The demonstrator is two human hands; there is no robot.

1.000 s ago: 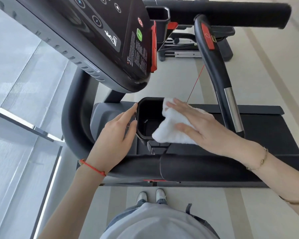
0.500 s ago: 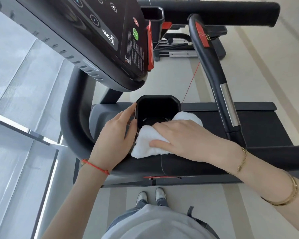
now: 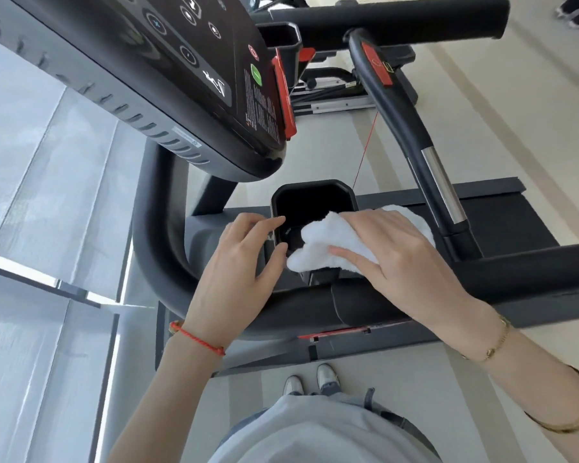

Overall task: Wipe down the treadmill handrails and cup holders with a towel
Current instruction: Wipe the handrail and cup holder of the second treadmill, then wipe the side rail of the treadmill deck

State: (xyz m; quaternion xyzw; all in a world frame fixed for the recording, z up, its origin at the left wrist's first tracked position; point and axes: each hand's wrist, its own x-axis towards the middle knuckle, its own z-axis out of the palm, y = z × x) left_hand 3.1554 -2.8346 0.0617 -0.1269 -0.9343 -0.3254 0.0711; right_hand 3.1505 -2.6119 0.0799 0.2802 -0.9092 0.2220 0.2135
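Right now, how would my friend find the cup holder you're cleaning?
Find the big slanted console with buttons. Just below its lower edge sits a black cup holder, an open box. It's the one with the white towel over its rim; the other sits higher up, untouched.

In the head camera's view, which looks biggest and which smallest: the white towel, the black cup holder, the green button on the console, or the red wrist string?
As they look here:
1. white towel, part hidden under the right hand
2. cup holder, close to the towel in size, so unsure
3. red wrist string
4. green button, which sits farther from the camera
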